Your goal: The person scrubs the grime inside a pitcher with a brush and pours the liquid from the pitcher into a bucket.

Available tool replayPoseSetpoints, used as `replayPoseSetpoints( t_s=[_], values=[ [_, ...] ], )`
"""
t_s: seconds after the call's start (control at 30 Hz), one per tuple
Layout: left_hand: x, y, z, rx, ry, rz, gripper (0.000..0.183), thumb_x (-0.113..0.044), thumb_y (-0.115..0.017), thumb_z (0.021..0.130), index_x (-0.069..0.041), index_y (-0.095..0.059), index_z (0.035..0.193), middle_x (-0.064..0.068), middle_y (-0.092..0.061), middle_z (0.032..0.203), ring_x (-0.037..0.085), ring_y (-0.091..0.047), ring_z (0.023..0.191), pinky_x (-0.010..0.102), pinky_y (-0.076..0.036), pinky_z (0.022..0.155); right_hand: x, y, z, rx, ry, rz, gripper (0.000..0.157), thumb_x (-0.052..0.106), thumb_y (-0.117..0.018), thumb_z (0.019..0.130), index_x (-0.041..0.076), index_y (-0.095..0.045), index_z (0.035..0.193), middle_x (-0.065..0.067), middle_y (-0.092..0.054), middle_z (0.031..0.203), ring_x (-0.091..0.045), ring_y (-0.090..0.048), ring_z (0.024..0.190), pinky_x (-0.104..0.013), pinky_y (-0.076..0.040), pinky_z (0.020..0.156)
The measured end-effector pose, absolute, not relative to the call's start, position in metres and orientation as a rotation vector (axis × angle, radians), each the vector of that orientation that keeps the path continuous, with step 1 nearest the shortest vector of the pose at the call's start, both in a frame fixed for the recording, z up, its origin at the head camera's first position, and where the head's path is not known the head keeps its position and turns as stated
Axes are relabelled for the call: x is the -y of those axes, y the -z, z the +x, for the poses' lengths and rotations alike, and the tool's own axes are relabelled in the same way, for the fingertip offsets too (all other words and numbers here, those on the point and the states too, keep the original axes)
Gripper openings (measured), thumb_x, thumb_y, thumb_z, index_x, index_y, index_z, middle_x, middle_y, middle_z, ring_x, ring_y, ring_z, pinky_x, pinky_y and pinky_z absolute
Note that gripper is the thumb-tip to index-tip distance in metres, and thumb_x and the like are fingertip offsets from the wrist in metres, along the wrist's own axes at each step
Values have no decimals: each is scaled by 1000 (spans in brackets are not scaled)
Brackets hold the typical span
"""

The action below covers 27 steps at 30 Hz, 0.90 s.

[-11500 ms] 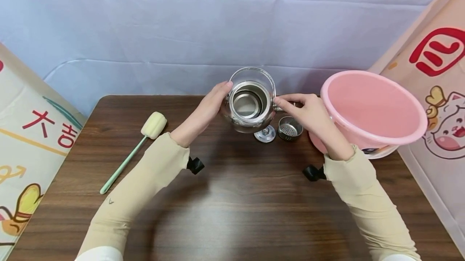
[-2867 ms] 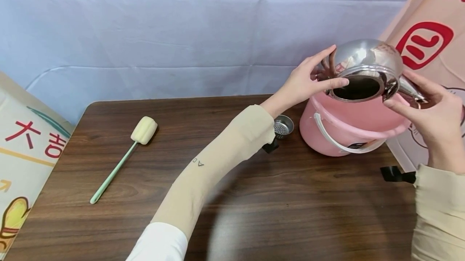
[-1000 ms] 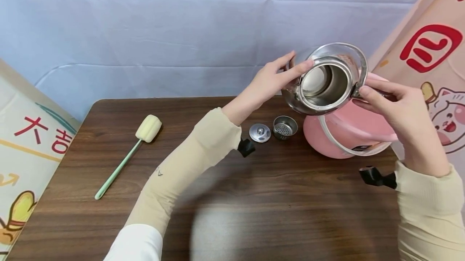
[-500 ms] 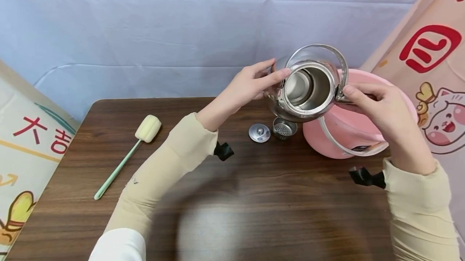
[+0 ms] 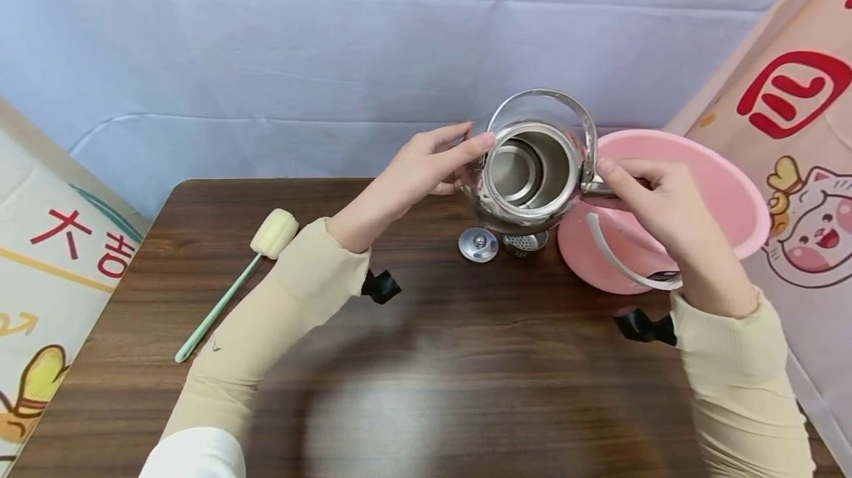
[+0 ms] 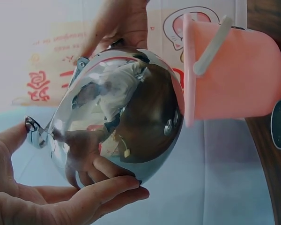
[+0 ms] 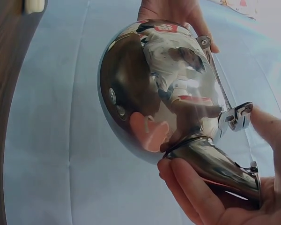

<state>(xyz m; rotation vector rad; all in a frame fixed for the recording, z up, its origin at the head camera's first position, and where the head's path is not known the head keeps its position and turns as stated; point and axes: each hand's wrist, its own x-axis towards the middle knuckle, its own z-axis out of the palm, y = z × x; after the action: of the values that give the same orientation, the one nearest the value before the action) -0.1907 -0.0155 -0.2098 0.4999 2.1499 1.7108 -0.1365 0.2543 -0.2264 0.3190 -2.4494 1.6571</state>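
A shiny stainless steel kettle [image 5: 515, 220], its mouth uncovered and tilted toward the head camera, is held up above the table. My left hand [image 5: 419, 166] grips its left side, thumb at the mouth rim and fingers around the rounded body, as the left wrist view shows. On the other side my right hand [image 5: 672, 208] holds the spout [image 7: 220, 164], fingers under it and thumb at the handle joint. The hoop handle [image 5: 552, 95] stands up behind the mouth. Below lie the round lid [image 5: 478, 245] and the perforated strainer [image 5: 527, 245], the strainer partly hidden by the kettle.
A pink bucket [image 5: 589, 271] with a white handle [image 5: 612, 260] stands on the right of the wooden table [image 5: 492, 389], partly behind my right hand. At the left lies a sponge brush [image 5: 275, 234] with a green stick. Pale cloth [image 5: 299, 56] hangs behind.
Earlier held above the table, the kettle was tipped mouth-down over the bucket 2.9 s ago. Since then both hands have turned it back up and carried it left, off the bucket.
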Motion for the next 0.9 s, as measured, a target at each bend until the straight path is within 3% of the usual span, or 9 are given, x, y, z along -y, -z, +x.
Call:
replayPoseSetpoints(
  t_s=[0.13,0.27,0.37,0.47,0.53,0.6,0.73,0.87,0.9],
  values=[
    [23,211,-189,-2155,-1719,468,65,-39,-54,90,-10,-32,144,5,-63,106,16,-62,88,32,-51,84,-248,230,-139,2492,-1521,321,29,11,-57,91,37,-69,83,18,-64,68,5,-54,59,-8,-42,53],
    [29,211,-186,-2151,-1733,445,64,-40,-54,90,-10,-33,143,3,-60,113,16,-62,90,32,-51,84,-241,231,-141,2537,-1402,282,34,11,-61,87,44,-65,80,18,-58,58,1,-36,46,-13,-28,39],
    [34,211,-185,-2133,-1749,434,64,-40,-53,91,-9,-33,143,3,-57,119,16,-62,92,32,-51,84,-235,231,-142,2508,-1529,304,27,9,-61,88,35,-68,87,17,-64,68,5,-52,51,-8,-41,47],
    [40,211,-183,-2127,-1761,421,63,-39,-53,91,-8,-33,143,3,-54,124,17,-61,93,31,-51,83,-227,231,-142,2471,-1620,347,15,7,-58,89,12,-69,98,14,-68,78,0,-65,66,-12,-50,59],
    [43,211,-182,-2132,-1758,410,63,-39,-52,91,-8,-34,142,4,-54,124,18,-61,92,31,-51,82,-223,232,-143,2455,-1645,359,18,5,-57,90,-4,-66,102,13,-68,80,-5,-67,69,-16,-52,62],
    [46,211,-181,-2147,-1743,403,64,-40,-52,91,-8,-33,143,5,-54,123,18,-61,91,31,-52,82,-218,233,-143,2469,-1592,346,24,6,-57,90,-11,-63,104,15,-66,79,-4,-67,68,-14,-51,60],
    [52,212,-179,-2177,-1713,393,63,-41,-51,91,-9,-33,143,7,-57,118,18,-60,90,32,-51,83,-213,237,-144,2501,-1446,317,23,9,-59,89,-9,-66,101,21,-62,71,5,-60,60,-9,-42,49],
    [58,215,-177,-2201,-1701,373,61,-41,-51,91,-10,-37,141,8,-58,116,17,-59,92,34,-51,84,-209,240,-146,2546,-1246,304,21,14,-61,88,-1,-71,98,23,-56,62,4,-45,50,-16,-28,40],
    [60,216,-176,-2208,-1697,367,60,-41,-51,91,-10,-38,141,8,-58,114,16,-59,92,34,-51,84,-208,241,-146,2557,-1256,306,22,15,-60,89,-2,-71,99,24,-57,63,5,-48,52,-17,-28,40]
  ],
)
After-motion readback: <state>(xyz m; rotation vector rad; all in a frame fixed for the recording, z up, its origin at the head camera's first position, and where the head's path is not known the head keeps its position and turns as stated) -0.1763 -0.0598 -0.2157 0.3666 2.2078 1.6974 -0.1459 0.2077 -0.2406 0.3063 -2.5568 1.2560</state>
